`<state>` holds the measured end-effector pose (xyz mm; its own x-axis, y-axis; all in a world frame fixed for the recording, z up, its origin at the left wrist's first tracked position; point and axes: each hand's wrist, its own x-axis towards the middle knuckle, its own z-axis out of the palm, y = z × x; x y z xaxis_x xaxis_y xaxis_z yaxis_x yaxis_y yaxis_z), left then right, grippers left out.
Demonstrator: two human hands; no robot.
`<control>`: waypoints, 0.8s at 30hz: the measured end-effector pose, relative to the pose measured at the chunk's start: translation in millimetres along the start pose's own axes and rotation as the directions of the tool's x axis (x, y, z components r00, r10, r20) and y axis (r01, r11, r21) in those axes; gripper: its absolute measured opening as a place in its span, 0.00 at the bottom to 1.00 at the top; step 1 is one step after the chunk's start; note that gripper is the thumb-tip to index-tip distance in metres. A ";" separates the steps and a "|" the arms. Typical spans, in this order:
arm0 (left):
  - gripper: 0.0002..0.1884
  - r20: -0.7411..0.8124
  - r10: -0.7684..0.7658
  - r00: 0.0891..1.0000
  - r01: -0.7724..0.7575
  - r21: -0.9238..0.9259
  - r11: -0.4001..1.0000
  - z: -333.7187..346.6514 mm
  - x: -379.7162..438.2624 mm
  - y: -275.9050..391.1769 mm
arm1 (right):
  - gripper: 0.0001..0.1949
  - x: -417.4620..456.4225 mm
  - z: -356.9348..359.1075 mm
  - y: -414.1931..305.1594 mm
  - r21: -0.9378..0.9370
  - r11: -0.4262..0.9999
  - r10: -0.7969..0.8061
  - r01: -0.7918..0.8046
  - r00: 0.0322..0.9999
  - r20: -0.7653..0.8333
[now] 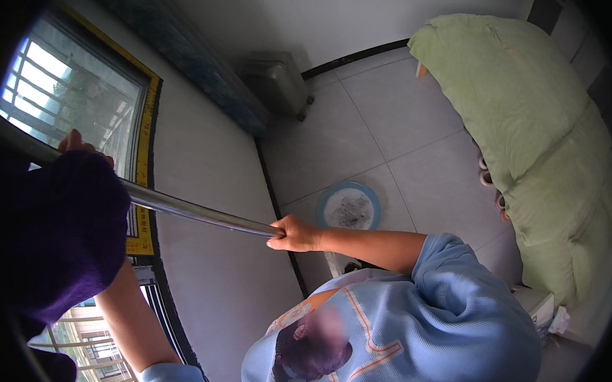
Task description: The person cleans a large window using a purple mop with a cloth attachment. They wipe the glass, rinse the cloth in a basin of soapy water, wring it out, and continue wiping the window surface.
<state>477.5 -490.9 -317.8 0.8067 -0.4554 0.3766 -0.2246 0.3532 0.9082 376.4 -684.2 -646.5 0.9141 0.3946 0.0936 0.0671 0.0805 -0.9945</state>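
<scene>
My right hand (294, 234) is closed around the near end of a shiny metal pole (206, 214). The pole runs up and left past the window. A dark purple fuzzy cloth (86, 231) is bunched over its far part and hangs down. My left hand (82, 145) is raised at that cloth, with fingertips showing above it beside the pole. The cloth hides the palm and wrist, and the forearm comes up from below behind it. The far end of the pole fades into the dark rim of the view.
A window frame with yellow printed tape (147, 131) stands at left. A blue basin (349, 206) with whitish, dark-speckled contents sits on the tiled floor (340, 125). Against the wall is a grey suitcase (275, 83). Green fabric (528, 114) covers something at right, with shoes (486, 175) by its edge.
</scene>
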 end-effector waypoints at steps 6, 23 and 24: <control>0.10 0.096 -0.163 0.982 0.188 -0.391 0.901 47.5 -36.5 -129.3 | 0.12 -99.0 -34.8 69.2 -0.112 0.957 0.243 -0.268 0.950 -0.197; 0.08 0.288 -0.585 0.758 0.652 -0.298 0.697 255.3 -133.5 -403.5 | 0.11 -406.5 -173.2 110.1 -0.415 0.460 0.376 -0.785 0.595 -0.710; 0.08 0.301 -0.579 0.758 0.652 -0.374 0.659 270.8 -136.3 -422.2 | 0.11 -423.9 -192.5 107.3 -0.399 0.427 0.418 -0.811 0.569 -0.708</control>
<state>314.4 -799.3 -703.1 0.5771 -0.7953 -0.1859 0.5826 0.2413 0.7761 73.0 -1019.1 -802.0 0.8314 -0.3904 -0.3955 -0.5530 -0.6511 -0.5198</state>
